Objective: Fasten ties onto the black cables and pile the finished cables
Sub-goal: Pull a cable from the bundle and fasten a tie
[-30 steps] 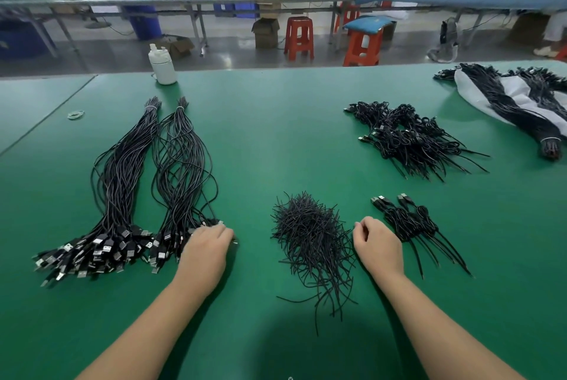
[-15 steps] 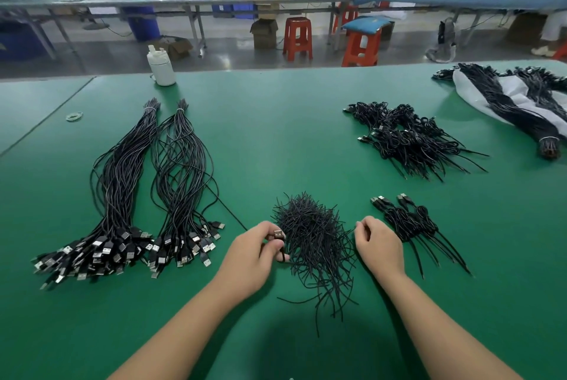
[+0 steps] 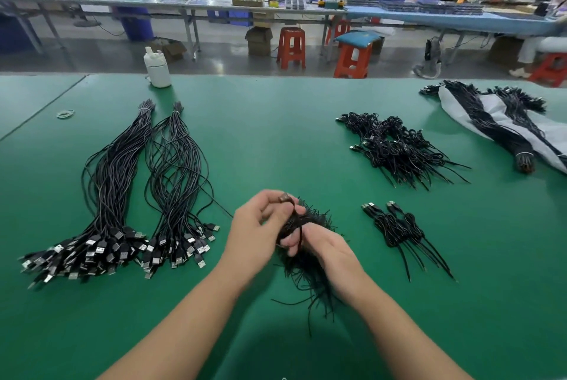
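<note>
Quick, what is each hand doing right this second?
Left hand: fingers curled, pinching the plug end of one black cable.
Right hand: fingers curled round the same cable lower down, above the pile of ties.

Two untied cable bundles [image 3: 147, 195], two tied-cable piles [image 3: 399, 149], one bottle [image 3: 157, 68].

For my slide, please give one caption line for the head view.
Both hands, left hand and right hand, grip one black cable above the tie pile.

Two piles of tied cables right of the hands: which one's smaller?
The near pile of tied cables, just right of the right hand, with only a few. The far pile behind it holds many more.
</note>
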Motion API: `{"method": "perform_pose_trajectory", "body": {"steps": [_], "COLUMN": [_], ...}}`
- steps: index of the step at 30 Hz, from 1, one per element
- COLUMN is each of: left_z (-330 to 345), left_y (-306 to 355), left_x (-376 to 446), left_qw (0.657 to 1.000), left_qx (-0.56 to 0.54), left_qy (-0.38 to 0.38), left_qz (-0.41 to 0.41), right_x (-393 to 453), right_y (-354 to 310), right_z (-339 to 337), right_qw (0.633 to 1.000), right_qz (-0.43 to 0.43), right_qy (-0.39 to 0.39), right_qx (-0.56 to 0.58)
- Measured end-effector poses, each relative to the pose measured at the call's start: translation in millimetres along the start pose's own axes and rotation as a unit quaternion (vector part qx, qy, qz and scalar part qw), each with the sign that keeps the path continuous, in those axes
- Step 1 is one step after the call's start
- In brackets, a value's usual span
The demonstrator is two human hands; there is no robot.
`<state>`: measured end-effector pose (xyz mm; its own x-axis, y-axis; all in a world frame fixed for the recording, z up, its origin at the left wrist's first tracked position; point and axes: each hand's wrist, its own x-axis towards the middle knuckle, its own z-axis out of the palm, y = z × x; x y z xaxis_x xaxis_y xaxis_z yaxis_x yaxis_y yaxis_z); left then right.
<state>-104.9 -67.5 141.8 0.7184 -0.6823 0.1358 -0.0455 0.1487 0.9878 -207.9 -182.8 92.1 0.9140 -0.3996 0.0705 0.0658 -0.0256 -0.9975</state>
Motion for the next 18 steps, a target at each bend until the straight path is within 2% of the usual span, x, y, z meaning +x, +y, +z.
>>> {"method": "perform_pose_trajectory", "body": {"steps": [2, 3, 6, 8, 13, 18], "left_z": [-5.5, -9.9, -17.8, -18.4, -19.8, -23.9], "left_y": [-1.1, -3.4, -13.8, -17.8, -17.2, -12.0], "left_x": [6.0, 7.9, 7.5, 3.8, -0.8, -4.0], "left_qw": [0.998, 0.995, 0.977, 0.977, 0.981, 0.984], "left_qx": [-0.062, -0.090, -0.159, -0.116, -0.018, 0.047], "left_qy": [0.022, 0.009, -0.089, -0.126, -0.164, -0.166], "left_qz": [-0.023, -0.043, -0.114, -0.123, -0.106, -0.035], "right_x": [2.9, 4.1, 5.1, 3.0, -1.4, -0.5], "right_y": [-12.7, -16.3, -20.8, -21.5, -21.9, -21.5], "right_z": [7.1, 9.9, 18.6, 24.4, 32.0, 34.7], "right_qw": [1.000, 1.000, 0.999, 0.999, 1.000, 0.999], "right_qz": [-0.011, -0.018, -0.034, -0.027, -0.004, 0.023], "right_qy": [0.010, 0.015, 0.017, 0.011, -0.004, -0.035], "right_qx": [0.001, -0.001, -0.021, -0.024, -0.026, -0.004]}}
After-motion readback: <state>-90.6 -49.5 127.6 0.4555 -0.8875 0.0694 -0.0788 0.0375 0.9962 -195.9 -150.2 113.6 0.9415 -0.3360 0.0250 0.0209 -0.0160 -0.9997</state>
